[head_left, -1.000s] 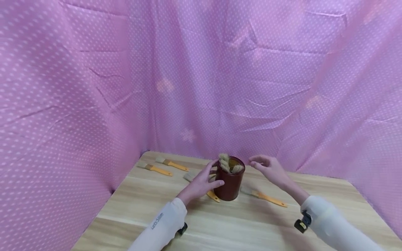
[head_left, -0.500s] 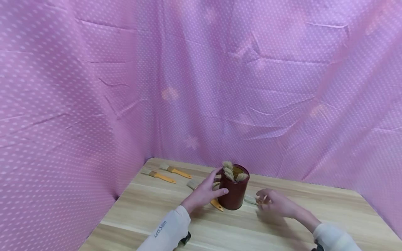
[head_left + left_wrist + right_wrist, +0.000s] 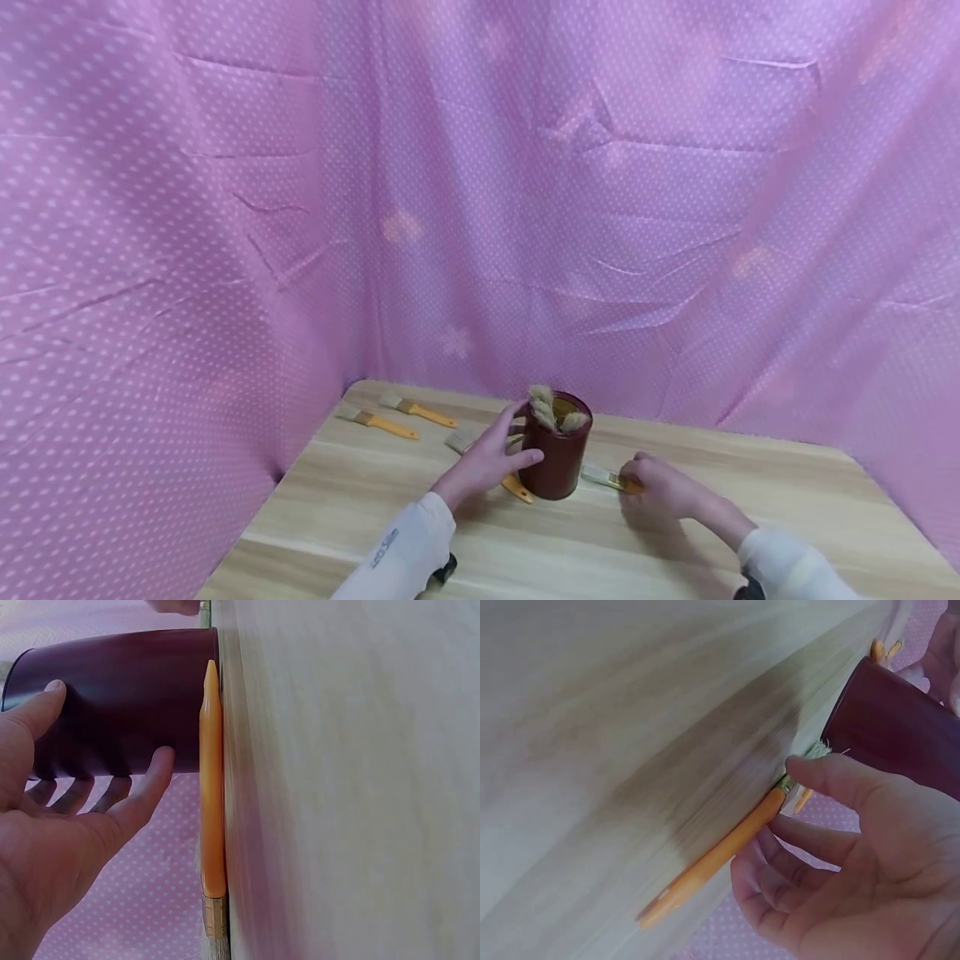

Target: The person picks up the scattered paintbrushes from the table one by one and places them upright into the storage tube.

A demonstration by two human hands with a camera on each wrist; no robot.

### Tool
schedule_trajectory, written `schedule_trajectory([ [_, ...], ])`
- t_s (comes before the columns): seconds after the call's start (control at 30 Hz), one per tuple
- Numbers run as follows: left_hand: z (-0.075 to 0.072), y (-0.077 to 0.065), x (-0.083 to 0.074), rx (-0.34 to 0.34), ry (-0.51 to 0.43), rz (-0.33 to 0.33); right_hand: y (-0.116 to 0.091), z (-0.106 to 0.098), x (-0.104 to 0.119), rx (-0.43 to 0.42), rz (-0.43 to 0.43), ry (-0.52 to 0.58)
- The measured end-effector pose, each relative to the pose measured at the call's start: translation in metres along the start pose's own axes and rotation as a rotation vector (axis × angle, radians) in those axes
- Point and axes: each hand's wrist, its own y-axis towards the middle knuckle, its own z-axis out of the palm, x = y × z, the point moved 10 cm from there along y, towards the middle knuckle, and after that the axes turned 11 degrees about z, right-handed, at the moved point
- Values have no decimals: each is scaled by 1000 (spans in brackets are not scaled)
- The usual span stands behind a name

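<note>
A dark red can (image 3: 553, 467) stands upright on the wooden table, with tan bristly tufts (image 3: 543, 408) showing at its mouth. My left hand (image 3: 486, 454) holds the can's side, thumb on the near face and fingers curled around the back. To the right of the can, my right hand (image 3: 663, 490) pinches a paintbrush (image 3: 712, 859) between thumb and forefinger near its metal band. That brush has an orange handle and pale bristles, which point at the base of the can. Another orange-handled paintbrush (image 3: 212, 780) lies beside the can, partly hidden under my left hand in the head view.
Two more paintbrushes (image 3: 378, 422) with orange handles lie at the table's back left. A pink dotted cloth (image 3: 480, 208) hangs behind and along both sides of the wooden table (image 3: 540, 550), close to its back edge.
My right hand has come down from beside the can's rim to the paintbrush on the right and now pinches it. My left hand stays on the can. The head view has shifted slightly.
</note>
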Motion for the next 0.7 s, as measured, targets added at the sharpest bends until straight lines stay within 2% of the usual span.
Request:
schedule_trajectory([
  [0.4,2,1,0,4,-17,39,1,-5,-3,-49,63,-72],
  [0.57,1,-1,1,-4,0,25,-2,-8,-2,-44,52,-49],
  [0.7,1,-3,2,-11,-1,22,-4,-16,-5,-27,78,-4],
])
